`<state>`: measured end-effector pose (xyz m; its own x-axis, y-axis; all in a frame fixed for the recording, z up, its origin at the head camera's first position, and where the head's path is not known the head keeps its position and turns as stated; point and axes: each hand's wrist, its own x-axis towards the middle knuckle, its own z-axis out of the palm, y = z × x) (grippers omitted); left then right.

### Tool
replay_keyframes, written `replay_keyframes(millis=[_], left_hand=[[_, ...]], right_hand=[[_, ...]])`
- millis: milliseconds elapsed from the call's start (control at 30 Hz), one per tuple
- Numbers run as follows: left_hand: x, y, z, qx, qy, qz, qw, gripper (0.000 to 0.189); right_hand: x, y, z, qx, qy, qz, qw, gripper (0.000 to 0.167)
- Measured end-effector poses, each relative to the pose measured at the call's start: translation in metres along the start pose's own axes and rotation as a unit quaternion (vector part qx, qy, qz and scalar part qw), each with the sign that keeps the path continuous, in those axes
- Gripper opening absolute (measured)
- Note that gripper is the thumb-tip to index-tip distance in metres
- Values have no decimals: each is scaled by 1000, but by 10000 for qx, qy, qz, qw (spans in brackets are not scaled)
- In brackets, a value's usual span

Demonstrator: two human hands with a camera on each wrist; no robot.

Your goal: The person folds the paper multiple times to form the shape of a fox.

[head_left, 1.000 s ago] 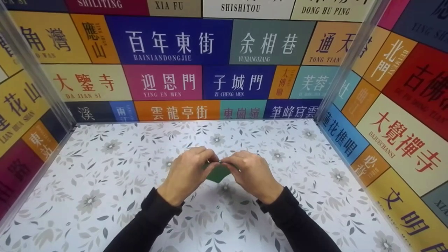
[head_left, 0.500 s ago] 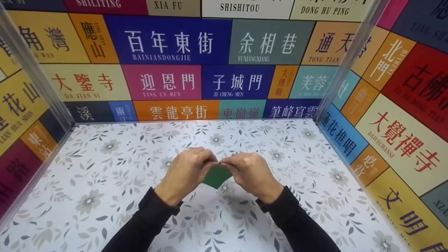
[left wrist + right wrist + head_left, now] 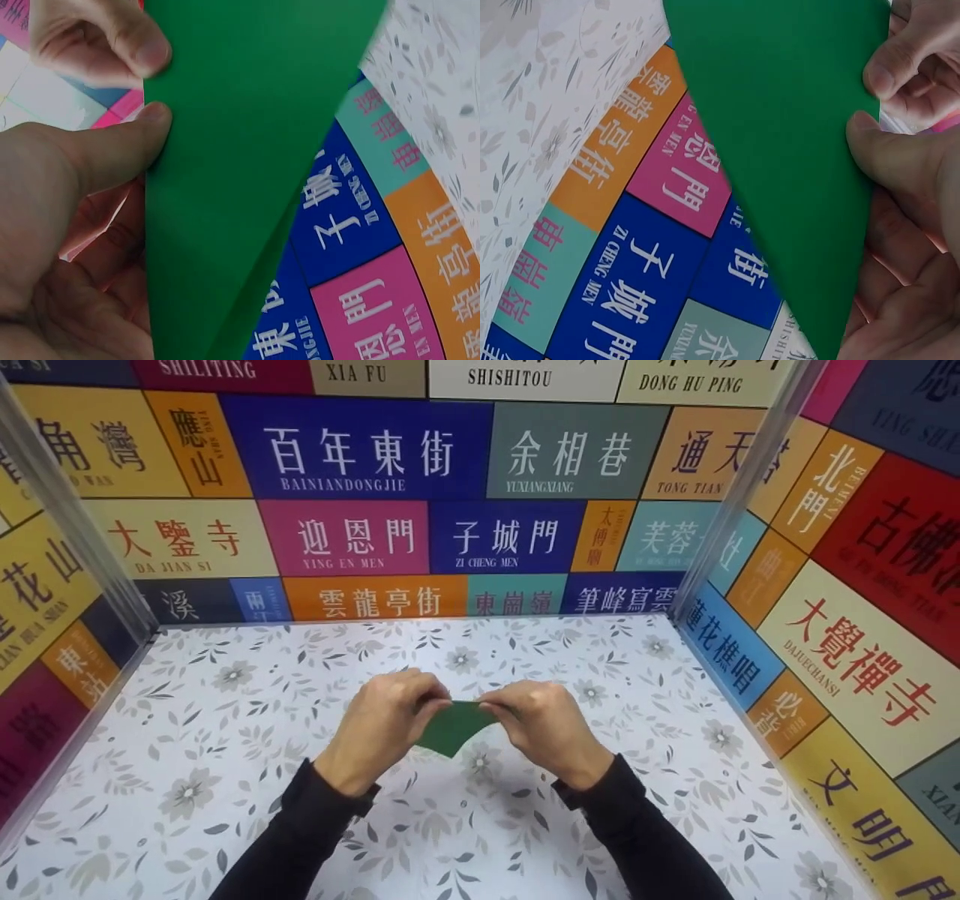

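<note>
A sheet of green paper (image 3: pixel 454 729) hangs from my two hands above the middle of the table, its lower corner pointing down. Along the upper edge, my left hand (image 3: pixel 384 727) pinches it between thumb and fingers. My right hand (image 3: pixel 551 727) pinches the same edge a short way to the right. In the left wrist view the green paper (image 3: pixel 225 150) shows a second layer along its slanted side, so it looks folded. Both thumbs lie on the near face in the right wrist view, where the green paper (image 3: pixel 787 135) narrows to a point; the fingers behind are partly hidden.
Under the hands lies a white table (image 3: pixel 285 825) with a grey floral print. A back wall (image 3: pixel 360 450) of coloured sign panels rises behind it, with side walls at left and right. Clear corner posts (image 3: pixel 727 502) stand where the walls meet.
My hands, earlier touching at the fingertips, have parted slightly along the edge, the left one moving left. More of the green paper's upper edge shows between them.
</note>
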<state>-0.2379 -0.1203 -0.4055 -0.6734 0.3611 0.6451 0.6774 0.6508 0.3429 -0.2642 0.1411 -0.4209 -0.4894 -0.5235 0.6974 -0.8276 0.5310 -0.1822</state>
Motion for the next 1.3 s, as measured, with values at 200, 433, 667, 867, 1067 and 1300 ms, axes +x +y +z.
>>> replay_keyframes(millis=[200,433,667,867,1067,1300], left_hand=[[2,-8,-12,-46,24,-30,10000,5],[4,-15,-22,52,102,-127,9999,7],[3,-22,-33,109,230,-246,9994,8],[2,-29,-41,359,297,-479,9978,10],[2,-34,-43,416,308,-567,9970,11],[3,-31,-41,435,229,-646,9967,11]], right_hand=[[-1,8,-8,206,68,205,9996,8],[0,18,-18,186,158,246,9994,9],[0,27,-26,218,255,421,9986,9],[0,34,-35,41,326,524,9981,11],[0,37,-40,21,338,701,9970,9],[1,35,-40,245,352,820,9957,6]])
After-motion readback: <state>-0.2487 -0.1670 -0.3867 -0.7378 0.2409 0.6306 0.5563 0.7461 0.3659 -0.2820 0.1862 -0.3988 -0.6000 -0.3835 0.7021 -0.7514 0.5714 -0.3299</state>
